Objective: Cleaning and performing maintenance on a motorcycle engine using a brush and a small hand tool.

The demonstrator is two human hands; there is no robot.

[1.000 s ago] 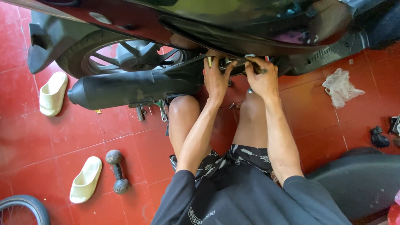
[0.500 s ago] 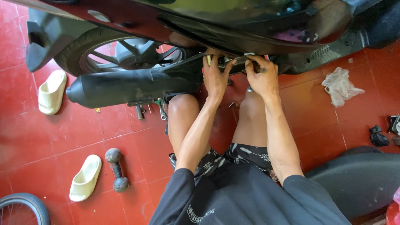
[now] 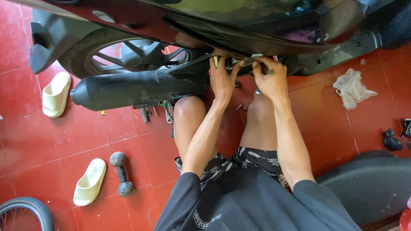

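A scooter (image 3: 257, 25) stands over my knees on the red tile floor, its black exhaust (image 3: 132, 87) and rear wheel (image 3: 124, 53) to the left. Both my hands reach up under its body. My left hand (image 3: 222, 79) presses against the underside with fingers curled on a part there. My right hand (image 3: 269, 79) grips a metal wrench (image 3: 248, 62) that points left toward the left hand. What the wrench sits on is hidden under the bodywork.
Two cream slippers (image 3: 55, 94) (image 3: 89, 182) and a small dark dumbbell (image 3: 121, 173) lie on the tiles at left. A tyre (image 3: 23, 214) shows at bottom left. A crumpled white rag (image 3: 352, 87) and dark bits (image 3: 391, 140) lie right; a black panel (image 3: 372, 186) lies lower right.
Both hands stay under the scooter with only slight shifts; the view has drifted a little. The wrench remains in the right hand.
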